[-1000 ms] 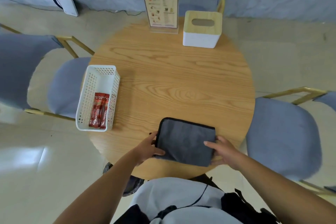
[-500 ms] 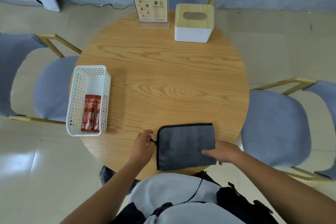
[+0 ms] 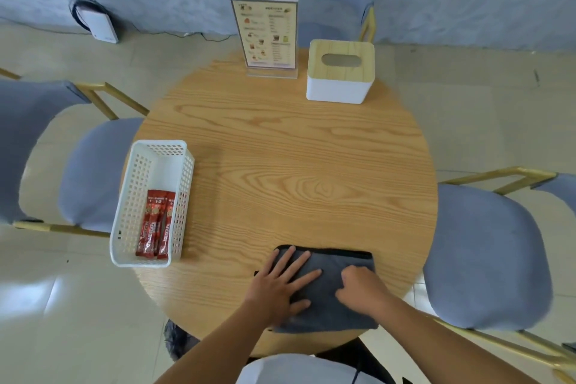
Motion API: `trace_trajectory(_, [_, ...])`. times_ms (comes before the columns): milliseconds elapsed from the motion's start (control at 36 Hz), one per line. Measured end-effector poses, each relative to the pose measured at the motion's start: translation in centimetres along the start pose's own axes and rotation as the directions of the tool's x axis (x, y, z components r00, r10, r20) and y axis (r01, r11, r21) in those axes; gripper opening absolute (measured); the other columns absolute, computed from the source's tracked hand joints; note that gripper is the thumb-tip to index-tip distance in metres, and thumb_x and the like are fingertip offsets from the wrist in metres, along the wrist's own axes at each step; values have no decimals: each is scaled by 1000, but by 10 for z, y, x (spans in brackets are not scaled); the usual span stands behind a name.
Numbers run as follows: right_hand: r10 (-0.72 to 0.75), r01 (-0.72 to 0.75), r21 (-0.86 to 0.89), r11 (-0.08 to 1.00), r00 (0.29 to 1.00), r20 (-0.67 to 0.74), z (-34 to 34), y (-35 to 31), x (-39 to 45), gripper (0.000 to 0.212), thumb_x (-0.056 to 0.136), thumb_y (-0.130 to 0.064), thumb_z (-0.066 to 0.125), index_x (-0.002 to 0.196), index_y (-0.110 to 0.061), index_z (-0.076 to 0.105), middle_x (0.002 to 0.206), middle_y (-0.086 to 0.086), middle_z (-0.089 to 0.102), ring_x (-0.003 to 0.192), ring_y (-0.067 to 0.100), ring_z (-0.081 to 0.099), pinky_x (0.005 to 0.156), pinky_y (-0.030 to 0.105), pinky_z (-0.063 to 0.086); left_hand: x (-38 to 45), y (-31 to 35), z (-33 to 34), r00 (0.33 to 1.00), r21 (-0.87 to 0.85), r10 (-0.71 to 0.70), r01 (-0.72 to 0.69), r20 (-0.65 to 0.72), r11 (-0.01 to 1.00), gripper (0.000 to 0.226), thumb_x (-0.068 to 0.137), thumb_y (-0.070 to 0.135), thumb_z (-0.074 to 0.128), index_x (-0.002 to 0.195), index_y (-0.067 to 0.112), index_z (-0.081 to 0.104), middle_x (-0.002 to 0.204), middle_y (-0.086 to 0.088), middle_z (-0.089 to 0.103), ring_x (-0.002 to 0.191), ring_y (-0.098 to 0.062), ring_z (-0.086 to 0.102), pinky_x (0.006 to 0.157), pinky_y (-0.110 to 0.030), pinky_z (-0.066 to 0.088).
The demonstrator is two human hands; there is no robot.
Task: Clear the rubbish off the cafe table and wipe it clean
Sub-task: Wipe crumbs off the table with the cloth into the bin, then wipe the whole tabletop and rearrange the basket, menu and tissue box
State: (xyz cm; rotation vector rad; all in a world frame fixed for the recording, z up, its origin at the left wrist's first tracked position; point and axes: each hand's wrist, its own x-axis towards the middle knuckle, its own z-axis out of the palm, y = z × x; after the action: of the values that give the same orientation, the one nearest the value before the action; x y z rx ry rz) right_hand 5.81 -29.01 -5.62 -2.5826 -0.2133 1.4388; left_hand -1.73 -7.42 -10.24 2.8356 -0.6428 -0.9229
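**Two hands on the folded cloth at the near edge**

Two hands rest on a dark grey cloth [image 3: 327, 290], which lies folded flat at the near edge of the round wooden worktop [image 3: 280, 165]. The left hand [image 3: 280, 285] is spread open, palm down, fingers splayed across the cloth's left half; it presses and grips nothing. The right hand [image 3: 361, 288] sits on the cloth's right half with fingers curled under (knuckles up); whether it has pinched any fabric cannot be told.

A white lattice basket [image 3: 137, 196] stands at the worktop's left edge, well apart from the cloth. Inside it, at the near end, lie red coffee sachets [image 3: 154, 224], side by side.

At the far edge a menu stand [image 3: 265, 34] stands upright, with a white tissue box [image 3: 339, 72] with a wooden lid just beside it on the right. The grain between cloth and far edge shows bare.

Blue chairs [image 3: 486, 259] surround the worktop.
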Motion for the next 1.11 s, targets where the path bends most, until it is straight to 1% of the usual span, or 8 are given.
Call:
trace_trajectory(167, [91,-99,60,993,988,124,-20,-8,5,23,85,-16,58,63,-11,55,59,2,56,59,17,57,50,21,42,2,-8,-15,996,-12,82,-82,29,997,70,102,64,25,154,50,-19,160,8,-34,143,-24,-39,117,-46,-26])
trace_trajectory(472, [229,-253,77,964,945,234,-33,-24,4,20,84,-23,62,69,-11,68,60,3,66,52,13,64,55,23,56,1,-14,-33,992,-38,91,-88,84,995,73,102,56,36,141,56,-26,167,0,-26,142,-17,-36,113,-39,-28])
trace_trajectory(639, [236,-270,69,960,919,314,-36,-25,5,19,82,-25,61,76,-9,69,64,4,68,61,17,67,64,27,60,0,-11,-42,998,-227,63,-55,29,972,69,99,41,48,159,45,14,171,0,-6,156,-21,-10,122,-37,-14])
trace_trajectory(722, [201,-265,195,944,935,292,-48,-23,11,26,82,-30,60,80,-6,68,64,7,69,54,19,67,54,24,55,6,-20,-60,995,-551,-89,47,-49,833,52,98,27,54,150,30,47,158,-1,41,147,-22,35,122,-29,23])
trace_trajectory(778, [191,-202,262,944,979,67,-60,-22,19,22,80,-29,57,77,-9,64,63,4,68,50,17,65,49,20,47,13,-31,-77,976,-710,-216,144,-11,689,41,100,22,53,140,25,59,132,-1,64,123,-21,58,108,-32,44])
trace_trajectory(889, [211,-126,237,963,902,-377,-87,-22,33,17,84,-30,58,98,-20,62,98,-1,63,90,18,61,72,30,51,38,-58,-119,946,-749,-326,219,5,625,32,101,20,51,129,24,66,120,1,65,112,-19,62,97,-29,49])
trace_trajectory(972, [248,-195,187,963,912,-326,-106,-20,46,86,83,-49,69,153,-28,24,159,6,21,145,30,22,112,49,31,71,-81,-157,929,-735,-370,244,-10,633,35,101,21,53,134,25,61,135,-1,57,123,-22,56,97,-28,45])
trace_trajectory(1111, [296,-218,280,935,914,-277,-133,-13,66,122,74,-56,79,156,-41,-11,164,1,-23,152,31,-12,118,60,8,123,-120,-220,892,-696,-440,254,-99,671,58,95,18,65,149,21,46,154,-13,35,138,-31,43,109,-32,36])
